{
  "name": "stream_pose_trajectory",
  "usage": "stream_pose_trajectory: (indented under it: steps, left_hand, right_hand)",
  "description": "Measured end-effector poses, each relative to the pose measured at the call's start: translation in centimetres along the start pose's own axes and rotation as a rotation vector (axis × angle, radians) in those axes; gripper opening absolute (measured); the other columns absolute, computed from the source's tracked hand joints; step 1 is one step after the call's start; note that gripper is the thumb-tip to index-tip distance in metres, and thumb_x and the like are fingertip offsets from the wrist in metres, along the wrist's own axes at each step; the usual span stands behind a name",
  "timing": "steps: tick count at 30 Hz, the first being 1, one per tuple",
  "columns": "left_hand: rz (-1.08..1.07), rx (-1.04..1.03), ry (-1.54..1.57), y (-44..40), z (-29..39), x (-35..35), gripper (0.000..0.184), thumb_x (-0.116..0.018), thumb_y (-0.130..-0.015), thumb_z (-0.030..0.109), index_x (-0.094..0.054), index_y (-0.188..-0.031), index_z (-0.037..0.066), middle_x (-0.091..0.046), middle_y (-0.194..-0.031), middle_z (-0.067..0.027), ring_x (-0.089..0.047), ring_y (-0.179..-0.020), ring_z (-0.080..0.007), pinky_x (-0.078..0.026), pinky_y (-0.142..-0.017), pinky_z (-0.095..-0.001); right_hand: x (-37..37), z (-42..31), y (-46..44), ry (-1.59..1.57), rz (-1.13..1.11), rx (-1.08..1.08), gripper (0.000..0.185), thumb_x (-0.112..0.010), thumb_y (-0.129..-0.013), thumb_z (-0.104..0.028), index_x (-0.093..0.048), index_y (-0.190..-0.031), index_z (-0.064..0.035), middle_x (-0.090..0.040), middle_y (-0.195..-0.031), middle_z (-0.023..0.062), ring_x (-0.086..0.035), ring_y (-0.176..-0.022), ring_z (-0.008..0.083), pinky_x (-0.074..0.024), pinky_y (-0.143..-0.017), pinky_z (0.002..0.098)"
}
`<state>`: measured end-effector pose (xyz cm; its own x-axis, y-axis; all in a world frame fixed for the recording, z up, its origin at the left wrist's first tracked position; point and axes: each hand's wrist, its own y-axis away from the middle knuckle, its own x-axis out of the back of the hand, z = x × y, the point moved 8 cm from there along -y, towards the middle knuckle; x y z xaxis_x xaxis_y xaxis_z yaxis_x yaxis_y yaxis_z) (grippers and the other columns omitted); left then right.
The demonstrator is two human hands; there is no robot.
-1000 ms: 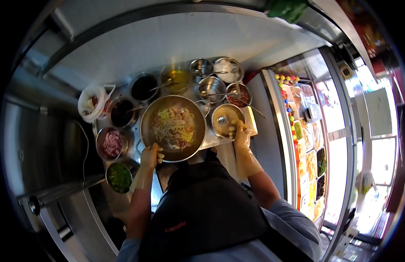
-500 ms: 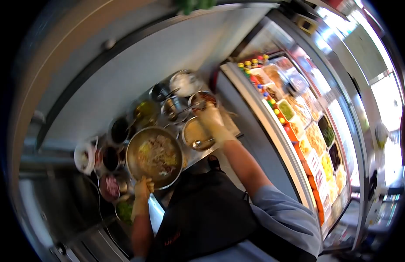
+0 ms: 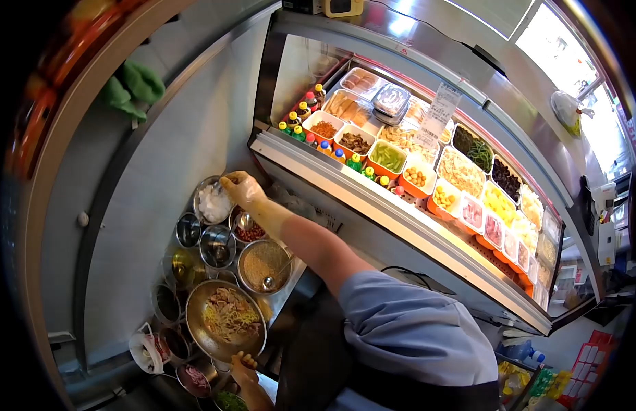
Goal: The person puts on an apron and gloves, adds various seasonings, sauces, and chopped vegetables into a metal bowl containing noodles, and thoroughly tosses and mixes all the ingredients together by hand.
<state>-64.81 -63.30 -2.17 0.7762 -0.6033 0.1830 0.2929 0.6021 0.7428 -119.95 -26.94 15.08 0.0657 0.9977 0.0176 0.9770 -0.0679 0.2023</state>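
Note:
A large metal bowl (image 3: pixel 194 314) holds a mix of yellowish shreds and brownish pieces. My left hand (image 3: pixel 245 368), gloved, has its fingers closed on the bowl's near rim. Up at the far end of the row, my gloved right hand (image 3: pixel 245 190) is at the edge of a metal bowl of white stuff (image 3: pixel 214 204), fingers bent together; what they hold, if anything, is hidden. Just below that hand stands a bowl of reddish-brown bits (image 3: pixel 250 233) with a ladle (image 3: pixel 245 220) in it. A bowl of tan grains (image 3: pixel 260 261) with another ladle (image 3: pixel 268 282) sits nearer.
Dark containers and a pot of yellow oil (image 3: pixel 182 266) line the wall. A white tub (image 3: pixel 147 353), a bowl of pink slices (image 3: pixel 195 379) and one of chopped greens (image 3: pixel 230 401) are near my left hand. To the right, a lit glass display case (image 3: pixel 400 226) holds food trays and bottles.
My right hand has moved from the reddish-brown bowl to the bowl of white stuff, leaving a ladle behind. The view has turned right; my left hand stays on the large bowl.

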Motion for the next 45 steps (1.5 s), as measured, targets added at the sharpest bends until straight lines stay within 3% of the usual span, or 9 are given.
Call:
stream_pose_trajectory:
  steps: [5, 7, 16, 30, 32, 35, 37, 41, 45]
  left_hand:
    - [0.123, -0.011, -0.109, 1.7, -0.1, -1.9, 0.038, -0.056, -0.114, 0.040, -0.074, -0.109, 0.007, -0.073, -0.084, -0.0112, -0.063, -0.067, -0.0212, -0.054, -0.059, -0.0364]
    - [0.105, -0.039, -0.110, 2.3, 0.0, -2.5, 0.038, -0.056, -0.115, 0.040, -0.073, -0.109, 0.006, -0.073, -0.084, -0.0112, -0.063, -0.067, -0.0214, -0.054, -0.058, -0.0362]
    - [0.161, -0.101, -0.182, 3.4, 0.3, -3.3, 0.037, -0.056, -0.113, 0.039, -0.071, -0.113, 0.005, -0.073, -0.085, -0.0100, -0.063, -0.067, -0.0198, -0.054, -0.059, -0.0351]
    - [0.234, -0.067, -0.183, 2.4, 0.0, -2.9, 0.038, -0.059, -0.112, 0.039, -0.072, -0.115, 0.003, -0.074, -0.084, -0.0117, -0.063, -0.065, -0.0195, -0.054, -0.058, -0.0350]
    - [-0.124, -0.187, -0.190, 0.4, -0.3, -3.5, 0.030, -0.062, -0.110, 0.032, -0.072, -0.113, 0.004, -0.074, -0.085, -0.0112, -0.064, -0.065, -0.0192, -0.054, -0.057, -0.0344]
    - [-0.181, -0.414, -0.553, -1.7, -0.9, -2.9, 0.019, -0.066, -0.104, 0.023, -0.070, -0.110, 0.006, -0.074, -0.091, -0.0093, -0.069, -0.068, -0.0203, -0.054, -0.054, -0.0330]
    - [0.105, -0.043, 0.020, 0.2, -1.8, -1.4, 0.016, -0.061, -0.109, 0.020, -0.065, -0.113, 0.004, -0.075, -0.083, -0.0139, -0.063, -0.057, -0.0207, -0.053, -0.051, -0.0348]
    - [0.154, -0.050, 0.052, 2.2, 0.1, -3.1, 0.030, -0.059, -0.112, 0.029, -0.066, -0.111, 0.000, -0.074, -0.080, -0.0167, -0.060, -0.053, -0.0205, -0.049, -0.048, -0.0344]
    - [0.121, -0.080, 0.072, 2.4, 0.1, -3.4, 0.031, -0.059, -0.112, 0.030, -0.067, -0.110, -0.001, -0.074, -0.079, -0.0161, -0.059, -0.052, -0.0197, -0.049, -0.048, -0.0336]
  right_hand:
    - [-2.6, 0.7, -4.5, 0.148, 0.052, 0.268, 0.028, -0.066, -0.106, -0.032, -0.075, -0.111, -0.0056, -0.075, -0.098, 0.0253, -0.074, -0.092, 0.0385, -0.0577, -0.080, 0.0428]
    - [-5.8, -1.2, -2.8, 0.521, -0.389, 0.588, 0.021, -0.062, -0.105, -0.024, -0.072, -0.106, -0.0055, -0.074, -0.102, 0.0264, -0.072, -0.096, 0.0439, -0.0572, -0.084, 0.0483]
    - [-3.6, -0.8, 0.2, 0.472, -0.554, 0.729, 0.010, -0.059, -0.100, -0.011, -0.064, -0.096, -0.0027, -0.069, -0.097, 0.0239, -0.067, -0.092, 0.0478, -0.0530, -0.083, 0.0550]
    - [-4.9, 0.2, -0.1, 0.484, -0.557, 0.688, 0.022, -0.059, -0.107, -0.021, -0.069, -0.103, -0.0018, -0.073, -0.098, 0.0257, -0.072, -0.090, 0.0440, -0.0569, -0.081, 0.0507]
    - [-4.1, -1.1, -0.8, 0.445, -0.569, 0.635, 0.023, -0.060, -0.108, -0.021, -0.070, -0.108, -0.0002, -0.074, -0.102, 0.0260, -0.073, -0.089, 0.0415, -0.0581, -0.083, 0.0484]
    - [-4.0, -2.3, -0.3, 0.333, -0.666, 0.437, 0.027, -0.061, -0.109, -0.022, -0.071, -0.117, 0.0021, -0.075, -0.106, 0.0265, -0.075, -0.087, 0.0377, -0.0600, -0.086, 0.0449]
    - [-4.4, -3.1, 1.2, 0.373, -0.679, 0.356, 0.031, -0.061, -0.110, -0.022, -0.072, -0.122, 0.0037, -0.075, -0.109, 0.0268, -0.077, -0.086, 0.0352, -0.0613, -0.088, 0.0426]
    - [-3.6, -2.5, 1.9, 0.547, -0.688, 0.486, 0.033, -0.064, -0.109, -0.023, -0.073, -0.127, 0.0034, -0.077, -0.107, 0.0260, -0.077, -0.089, 0.0326, -0.0601, -0.089, 0.0385]
    - [-3.6, -3.4, 1.6, 0.473, -0.641, 0.170, 0.032, -0.065, -0.109, -0.022, -0.074, -0.126, 0.0032, -0.077, -0.115, 0.0261, -0.075, -0.098, 0.0315, -0.0573, -0.088, 0.0383]
